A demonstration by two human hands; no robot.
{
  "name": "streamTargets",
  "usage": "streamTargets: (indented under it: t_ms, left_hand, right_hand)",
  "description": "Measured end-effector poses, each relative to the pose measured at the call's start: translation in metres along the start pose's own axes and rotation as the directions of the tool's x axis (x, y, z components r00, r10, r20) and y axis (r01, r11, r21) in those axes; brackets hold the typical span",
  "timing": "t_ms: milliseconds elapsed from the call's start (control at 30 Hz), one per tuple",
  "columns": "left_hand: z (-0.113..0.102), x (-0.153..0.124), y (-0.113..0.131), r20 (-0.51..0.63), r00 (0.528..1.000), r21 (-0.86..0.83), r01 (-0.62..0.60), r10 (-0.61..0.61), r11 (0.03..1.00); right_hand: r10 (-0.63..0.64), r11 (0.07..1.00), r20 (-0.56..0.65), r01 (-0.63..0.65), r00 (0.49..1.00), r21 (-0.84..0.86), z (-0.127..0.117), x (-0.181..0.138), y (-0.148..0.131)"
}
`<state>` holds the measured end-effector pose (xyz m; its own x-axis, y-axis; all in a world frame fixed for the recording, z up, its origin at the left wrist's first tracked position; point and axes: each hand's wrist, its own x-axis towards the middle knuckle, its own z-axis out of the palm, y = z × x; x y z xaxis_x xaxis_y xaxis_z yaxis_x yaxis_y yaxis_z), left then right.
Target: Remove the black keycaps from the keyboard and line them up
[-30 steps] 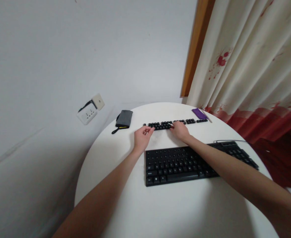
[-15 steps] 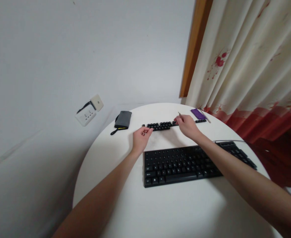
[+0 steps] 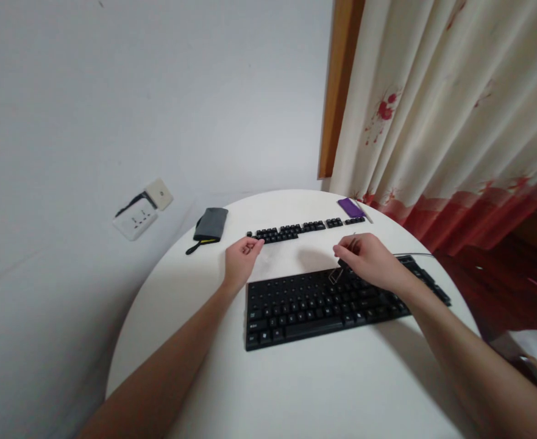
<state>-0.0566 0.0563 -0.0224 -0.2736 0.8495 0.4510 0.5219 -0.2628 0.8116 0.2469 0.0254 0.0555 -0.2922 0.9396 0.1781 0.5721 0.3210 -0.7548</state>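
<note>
My right hand is closed on a wire keycap puller, whose thin loops point down over the upper middle of the black keyboard. A small dark piece shows under those fingers; I cannot tell whether it is a loose key. In the keyboard's upper left rows, the key places look small and bare, while the lower rows carry lettered caps. My left hand is pinched at the left end of a line of loose black keycaps. What its fingertips hold, if anything, is hidden.
A grey pouch with a black strap lies at the back left of the round white table. At the back right are a purple cloth-like item and a thin pale stick. The keyboard's cable runs off right.
My right hand has moved from the keycap line back toward me, and the puller is over the keyboard. My left hand stays by the keycaps. The view has shifted a little right.
</note>
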Motion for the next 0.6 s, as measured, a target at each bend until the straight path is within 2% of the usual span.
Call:
streamTargets:
  t_ms: [133, 267, 433, 600]
  left_hand:
    - [-0.001, 0.0, 0.003, -0.007, 1.0, 0.069, -0.001, 0.002, 0.998]
    - [-0.001, 0.001, 0.003, -0.011, 1.0, 0.117, -0.025, 0.026, 0.993]
    - [0.0, 0.001, 0.002, -0.013, 0.999, 0.119, -0.042, 0.044, 0.992]
    - [0.0, 0.001, 0.003, -0.017, 0.998, 0.122, -0.056, 0.058, 0.991]
  right_hand:
    - [0.041, 0.998, 0.111, -0.036, 0.993, -0.049, -0.006, -0.001, 0.002]
    - [0.08, 0.996, 0.175, -0.073, 0.981, -0.042, 0.001, -0.002, 0.005]
    - [0.137, 0.99, 0.138, -0.141, 0.981, 0.02, 0.011, -0.004, 0.008]
    - [0.084, 0.995, 0.168, -0.091, 0.982, 0.03, 0.022, -0.012, 0.002]
